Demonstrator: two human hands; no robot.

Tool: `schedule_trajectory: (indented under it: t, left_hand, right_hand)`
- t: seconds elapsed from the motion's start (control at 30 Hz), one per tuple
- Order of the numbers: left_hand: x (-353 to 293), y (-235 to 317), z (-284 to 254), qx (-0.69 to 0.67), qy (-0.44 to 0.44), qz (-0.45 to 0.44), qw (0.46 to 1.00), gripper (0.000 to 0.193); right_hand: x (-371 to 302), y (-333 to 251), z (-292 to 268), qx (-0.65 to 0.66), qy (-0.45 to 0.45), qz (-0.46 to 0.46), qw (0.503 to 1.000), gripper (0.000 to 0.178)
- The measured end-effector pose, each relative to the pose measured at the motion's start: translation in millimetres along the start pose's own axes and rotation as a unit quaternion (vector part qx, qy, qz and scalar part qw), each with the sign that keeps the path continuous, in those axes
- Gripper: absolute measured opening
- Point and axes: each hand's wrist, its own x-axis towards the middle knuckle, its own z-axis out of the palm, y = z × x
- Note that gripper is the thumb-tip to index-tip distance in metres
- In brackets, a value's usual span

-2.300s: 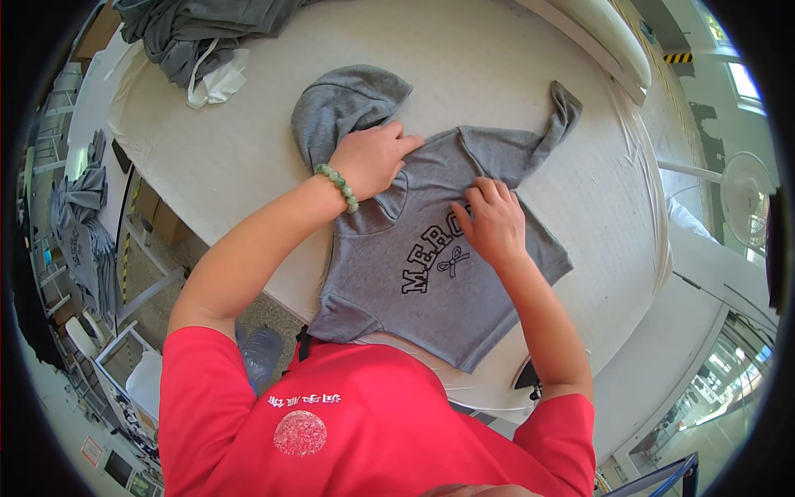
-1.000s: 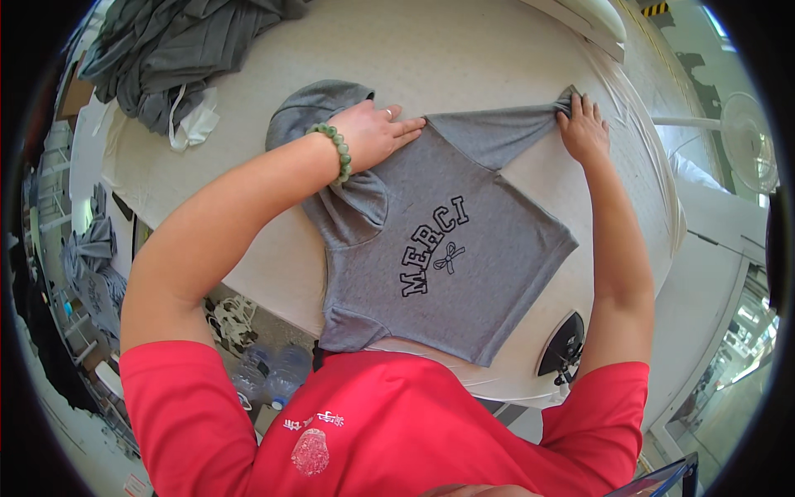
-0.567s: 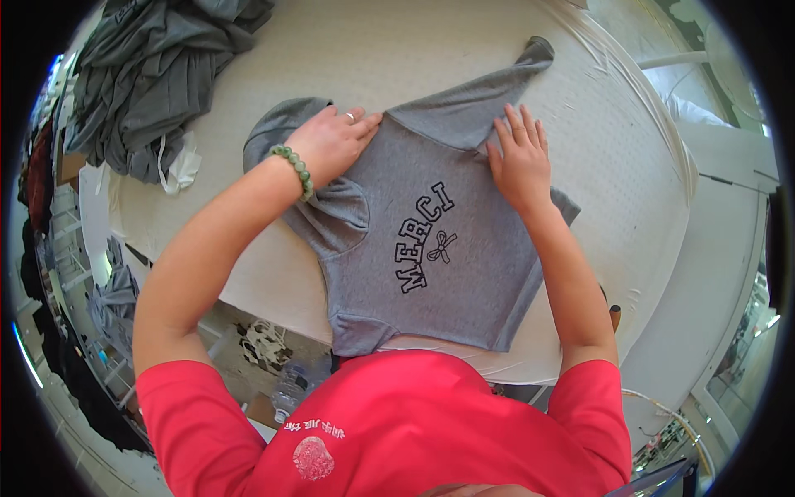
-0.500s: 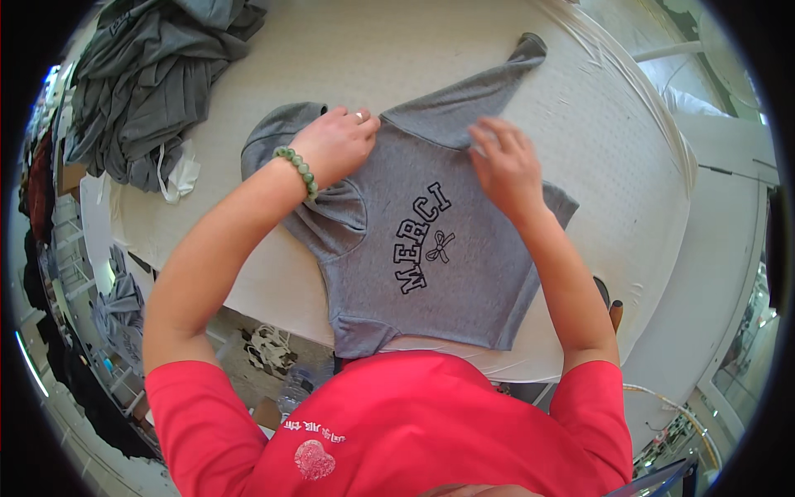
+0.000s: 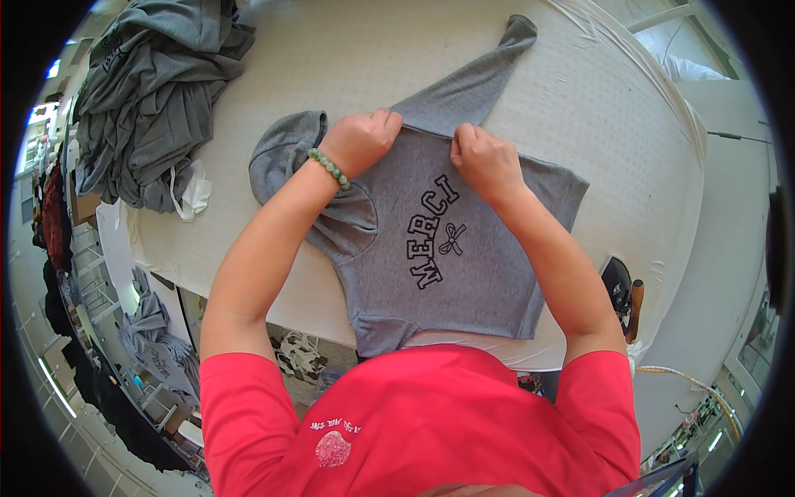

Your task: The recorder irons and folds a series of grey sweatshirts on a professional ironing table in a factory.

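A grey hoodie [image 5: 472, 290] lies face up on the padded table, with arched outlined lettering and a small bow on its chest. Its hood [image 5: 286, 153] points left, and one sleeve [image 5: 472, 87] stretches away toward the far right. My left hand [image 5: 360, 142], wearing a green bead bracelet [image 5: 330, 169], is closed on the cloth at the shoulder end of that sleeve's seam. At the seam's other end, by the underarm, my right hand [image 5: 487, 161] pinches the cloth. Between the two hands the seam is drawn fairly straight. The other sleeve lies near my body, partly out of sight.
A heap of grey garments [image 5: 157, 99] fills the table's far left, with a white strip of cloth [image 5: 193, 192] beside it. A dark tool with a brown wooden handle [image 5: 635, 311] rests at the right edge. More grey clothing [image 5: 157, 344] sits lower left, off the table.
My right hand has come down and left onto the seam and closed on the cloth. My left hand has closed at the shoulder, and the sleeve's fold has straightened between them.
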Motion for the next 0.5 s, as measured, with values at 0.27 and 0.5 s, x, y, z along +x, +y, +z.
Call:
schedule_trajectory:
  t: [0.27,0.5]
  left_hand:
    - [-0.2,1.9,0.1,-0.024,0.038,0.003,0.999,0.006]
    - [2.1,2.4,1.0,-0.033,0.004,0.014,0.999,0.007]
  right_hand:
    - [2.2,-7.3,0.3,-0.008,0.011,-0.008,1.000,0.017]
    - [7.1,-7.1,2.8,-0.016,-0.021,-0.048,0.999,0.018]
